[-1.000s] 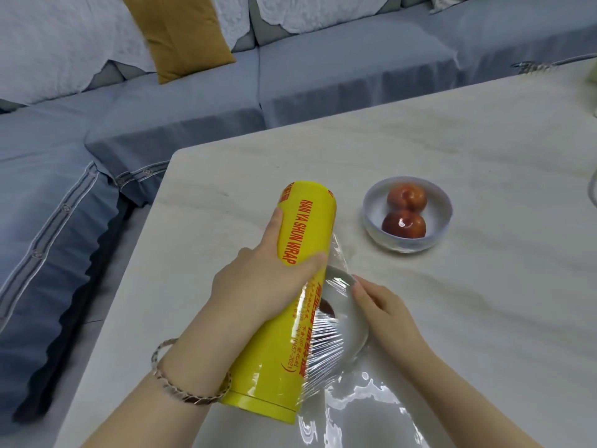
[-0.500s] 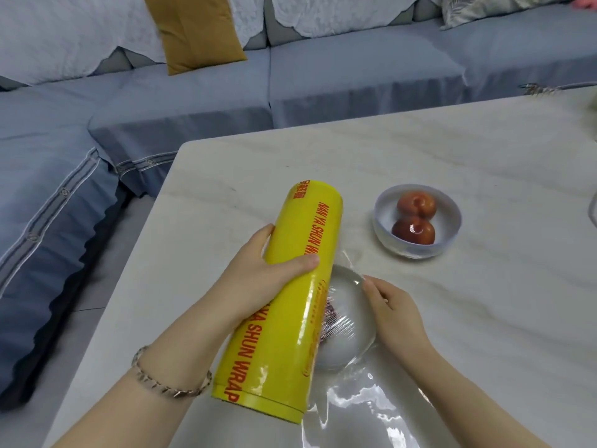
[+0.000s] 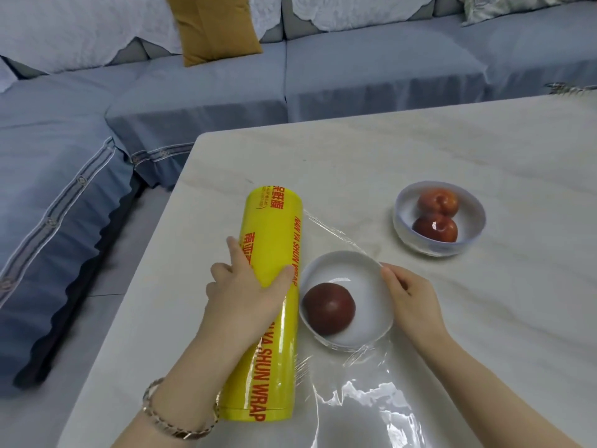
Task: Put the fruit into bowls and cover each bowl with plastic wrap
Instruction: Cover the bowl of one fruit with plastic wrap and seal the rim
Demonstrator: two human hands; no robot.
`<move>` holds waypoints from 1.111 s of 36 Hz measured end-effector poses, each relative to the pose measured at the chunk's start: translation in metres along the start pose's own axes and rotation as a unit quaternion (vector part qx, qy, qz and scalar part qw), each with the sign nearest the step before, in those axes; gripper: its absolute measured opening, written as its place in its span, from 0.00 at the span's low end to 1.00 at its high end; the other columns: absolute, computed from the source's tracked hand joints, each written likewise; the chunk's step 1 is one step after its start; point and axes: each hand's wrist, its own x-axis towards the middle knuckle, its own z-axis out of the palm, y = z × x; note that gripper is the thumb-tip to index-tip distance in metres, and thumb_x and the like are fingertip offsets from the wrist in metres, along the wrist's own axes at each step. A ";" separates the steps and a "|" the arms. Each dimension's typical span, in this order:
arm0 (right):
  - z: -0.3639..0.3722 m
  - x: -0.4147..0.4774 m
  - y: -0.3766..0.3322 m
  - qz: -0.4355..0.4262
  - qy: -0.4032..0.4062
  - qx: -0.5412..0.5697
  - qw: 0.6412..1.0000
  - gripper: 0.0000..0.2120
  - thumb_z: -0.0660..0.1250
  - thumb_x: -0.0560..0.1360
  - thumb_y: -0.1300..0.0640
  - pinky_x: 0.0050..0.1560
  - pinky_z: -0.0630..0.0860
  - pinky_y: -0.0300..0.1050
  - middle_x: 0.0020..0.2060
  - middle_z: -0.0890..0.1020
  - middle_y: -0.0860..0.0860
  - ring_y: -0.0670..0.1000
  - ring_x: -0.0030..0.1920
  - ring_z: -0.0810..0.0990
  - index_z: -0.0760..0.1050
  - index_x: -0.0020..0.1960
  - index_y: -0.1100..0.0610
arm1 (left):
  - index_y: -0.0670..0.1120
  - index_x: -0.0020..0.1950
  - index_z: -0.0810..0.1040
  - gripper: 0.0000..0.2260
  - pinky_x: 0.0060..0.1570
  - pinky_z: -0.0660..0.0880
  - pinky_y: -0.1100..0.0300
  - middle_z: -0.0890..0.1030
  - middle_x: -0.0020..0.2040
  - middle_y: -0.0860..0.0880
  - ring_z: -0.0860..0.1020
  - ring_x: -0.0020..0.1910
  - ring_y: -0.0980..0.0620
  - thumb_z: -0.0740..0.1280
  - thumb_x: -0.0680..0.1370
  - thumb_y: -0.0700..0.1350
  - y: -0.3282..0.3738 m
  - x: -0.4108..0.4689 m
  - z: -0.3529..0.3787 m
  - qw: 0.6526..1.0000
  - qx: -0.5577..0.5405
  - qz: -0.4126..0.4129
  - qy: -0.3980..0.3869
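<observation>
Recorded the roll (image 3: 273, 234) brought down and drawn leftward off the near bowl (image 3: 339, 271) since the earlier frames. Found it held tilted above that bowl then, and now lying just beside the bowl's left rim on the table (image 3: 420, 140). Found the film (image 3: 365, 402) drawn flatter across the bowl's mouth in consequence.

Proceeded left to right. Noted a bracelet (image 3: 174, 418) on the left wrist. Found the left hand (image 3: 248, 292) clasped over the roll's middle, thumb across the top and fingers wrapped round the far side. Judged the roll stiff, fairly weighty, smooth-skinned and liable to roll on the hard top; best held at mid-length, as here.

Traced the film from the roll's right edge, over the near bowl, down to a loose glossy sheet on the table nearer the camera. Judged it very light, limp, clinging and quick to bunch or tear; best taken by a free edge and kept taut.

Saw one dark red fruit (image 3: 329, 308) inside the near bowl, beneath the film. Judged the bowl hard, breakable and light enough to slide under a tug.

Found the right hand (image 3: 410, 295) at that bowl's right rim, fingers curled, apparently pinching the film against the wall.

Noted, farther right and back, the far bowl (image 3: 436, 252) holding two red fruits (image 3: 434, 229), well apart from both hands. Could not tell whether wrapped.
</observation>
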 end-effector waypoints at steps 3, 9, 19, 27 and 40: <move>-0.002 0.002 0.001 0.003 -0.015 -0.007 1.000 0.14 0.58 0.78 0.54 0.36 0.67 0.39 0.32 0.73 0.48 0.45 0.36 0.67 0.76 0.42 0.62 | 0.53 0.74 0.56 0.44 0.61 0.72 0.43 0.64 0.65 0.46 0.72 0.61 0.40 0.63 0.61 0.66 -0.004 0.007 -0.007 0.992 -0.118 -0.034 -0.033; -0.003 0.003 -0.001 0.001 -0.021 -0.002 1.000 0.15 0.58 0.78 0.54 0.38 0.66 0.44 0.32 0.71 0.49 0.45 0.36 0.66 0.75 0.42 0.64 | 0.54 0.67 0.60 0.37 0.44 0.80 0.49 0.78 0.55 0.47 0.82 0.45 0.45 0.75 0.65 0.58 -0.013 0.018 -0.014 0.959 -0.254 -0.060 -0.110; -0.015 0.012 -0.001 -0.008 0.012 -0.024 1.000 0.14 0.59 0.78 0.56 0.35 0.67 0.37 0.27 0.73 0.44 0.41 0.33 0.67 0.75 0.36 0.59 | 0.69 0.71 0.39 0.48 0.57 0.74 0.49 0.73 0.61 0.53 0.77 0.54 0.47 0.69 0.62 0.69 -0.023 0.013 0.014 0.994 -0.107 -0.007 -0.037; -0.036 0.019 0.000 -0.002 0.020 -0.031 0.999 0.15 0.60 0.77 0.57 0.37 0.66 0.43 0.33 0.73 0.51 0.45 0.37 0.66 0.75 0.39 0.67 | 0.64 0.72 0.31 0.46 0.52 0.73 0.51 0.68 0.61 0.41 0.76 0.54 0.41 0.60 0.66 0.74 -0.015 0.008 0.028 0.997 0.065 -0.029 -0.016; -0.035 0.016 -0.043 -0.092 0.049 -0.246 0.964 0.16 0.60 0.74 0.64 0.58 0.68 0.43 0.58 0.80 0.53 0.55 0.59 0.77 0.77 0.60 0.57 | 0.49 0.73 0.46 0.40 0.53 0.73 0.50 0.64 0.65 0.41 0.72 0.59 0.39 0.66 0.72 0.60 0.001 0.029 0.028 0.996 0.087 0.028 0.008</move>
